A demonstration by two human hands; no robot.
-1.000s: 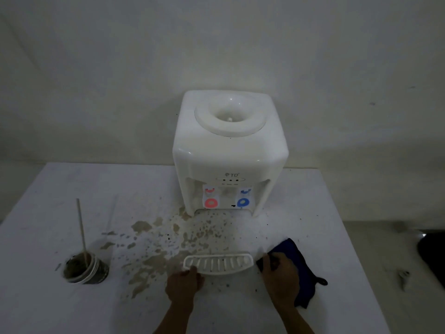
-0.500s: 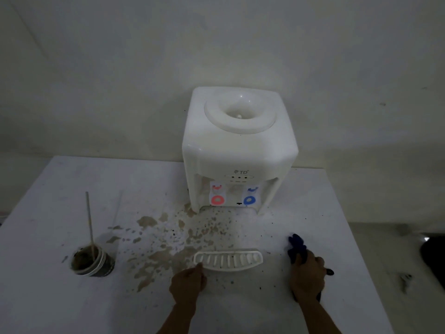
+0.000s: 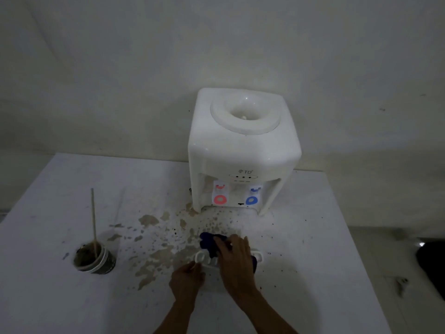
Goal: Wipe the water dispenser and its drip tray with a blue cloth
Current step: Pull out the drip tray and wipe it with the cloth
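A white water dispenser (image 3: 243, 150) with a red and a blue tap stands at the back of the table. Its white slotted drip tray (image 3: 201, 257) lies detached on the table in front of it, mostly covered. My right hand (image 3: 237, 261) presses a dark blue cloth (image 3: 212, 242) down onto the tray. My left hand (image 3: 186, 277) grips the tray's left end at the near edge.
Brown splatter stains (image 3: 159, 242) spread over the white table (image 3: 313, 273) from the dispenser's base toward the left. A cup of dark muddy liquid with a stick (image 3: 94, 257) stands at the left. The table's right edge drops to the floor.
My right hand picked the blue cloth up from the table at the right and brought it left onto the drip tray. My left hand stayed at the tray's left end.
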